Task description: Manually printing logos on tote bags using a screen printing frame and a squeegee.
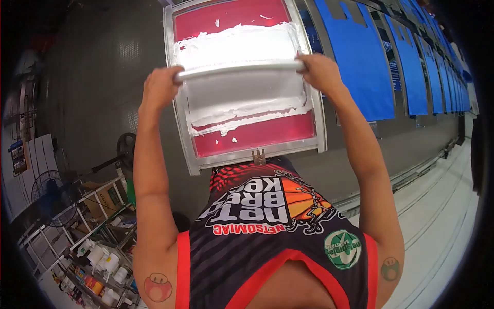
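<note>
A long pale squeegee [239, 71] lies crosswise over a silk-screen printing frame [181, 118] in front of me. My left hand [161, 86] is closed round its left end, and my right hand [322, 73] grips the right end. Thick white ink [236, 44] covers the mesh beyond the squeegee. On the near side the mesh has a thinner whitish film with a ragged ridge of ink along its edge. Red mesh [257, 135] shows at the near and far ends. A small metal clamp [259, 156] sits at the frame's near edge, by my shirt.
To the right, blue fabric panels [355, 62] lie in a long row on a grey surface. Bottles and jars [103, 260] crowd a rack at lower left, near a fan [54, 191] and a cardboard box [100, 200].
</note>
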### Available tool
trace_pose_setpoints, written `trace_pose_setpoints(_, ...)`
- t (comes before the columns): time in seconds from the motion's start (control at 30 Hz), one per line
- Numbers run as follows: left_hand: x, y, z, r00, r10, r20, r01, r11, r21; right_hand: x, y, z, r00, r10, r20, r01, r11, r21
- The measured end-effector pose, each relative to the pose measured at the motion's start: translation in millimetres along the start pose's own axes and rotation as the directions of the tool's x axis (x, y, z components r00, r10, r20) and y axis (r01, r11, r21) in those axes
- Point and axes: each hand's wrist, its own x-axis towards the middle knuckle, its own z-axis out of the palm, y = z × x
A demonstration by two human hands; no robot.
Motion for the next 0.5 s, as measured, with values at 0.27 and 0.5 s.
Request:
trace_pose_setpoints(0.27, -12.8, -1.8, 90.9, 0.898, 0.331, -0.291, -0.271, 0.935, 0.227, 7.7, 32.6, 57.3, 0.972, -0.173, -0.158, 0.161, 0.983, -0.088)
trace_pose_setpoints(0.5, -109.5, 69.0, 35.9, 0.991, 0.021, 0.134, -0.018, 1.0, -0.021, -104.0, 18.5, 4.1, 0.991, -0.133, 0.012, 0.132, 0.989, 0.066)
